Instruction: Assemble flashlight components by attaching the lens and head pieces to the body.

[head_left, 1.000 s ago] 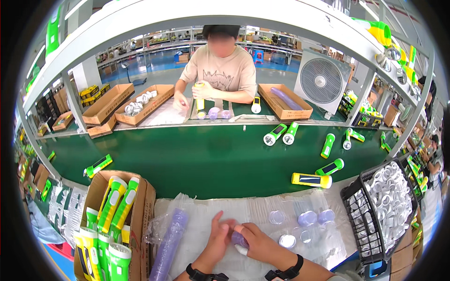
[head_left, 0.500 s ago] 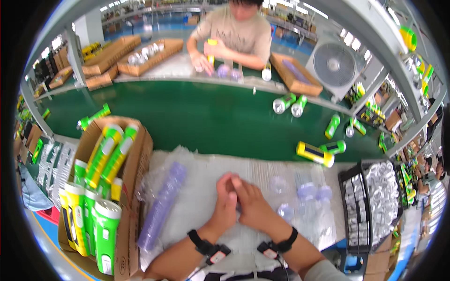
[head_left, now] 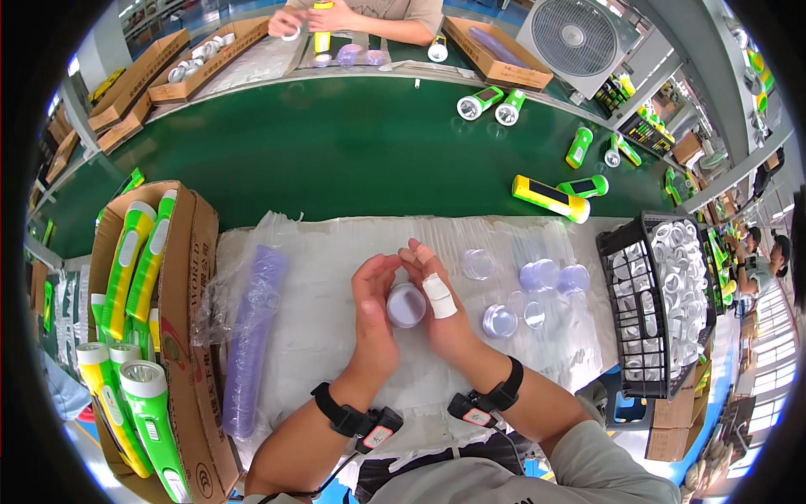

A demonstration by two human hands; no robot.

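Between my cupped hands sits a round lens with a pale rim (head_left: 406,305), its face turned up. My left hand (head_left: 374,309) curves along its left side, palm inward. My right hand (head_left: 445,307) closes in from the other side, its fingertips near those of the left. A white wrap (head_left: 439,296) covers part of the right hand. To the right, several loose clear discs lie on the plastic-covered bench, among them a purplish disc (head_left: 539,275) and a disc nearer me (head_left: 499,321). Left of my hands lies a long wrapped stack of purple-tinted discs (head_left: 254,340).
A cardboard box (head_left: 201,361) of green and yellow flashlights stands left. At right is a black crate (head_left: 642,311) of white rings. Beyond the bench runs a green belt (head_left: 336,160) carrying several flashlights. Across it, a person's hands hold a yellow flashlight (head_left: 322,25).
My hands have opened from a tight clasp into a cupped shape, and the round lens now shows between them. The view has tilted down. Across the belt, the person's free hand has lifted.
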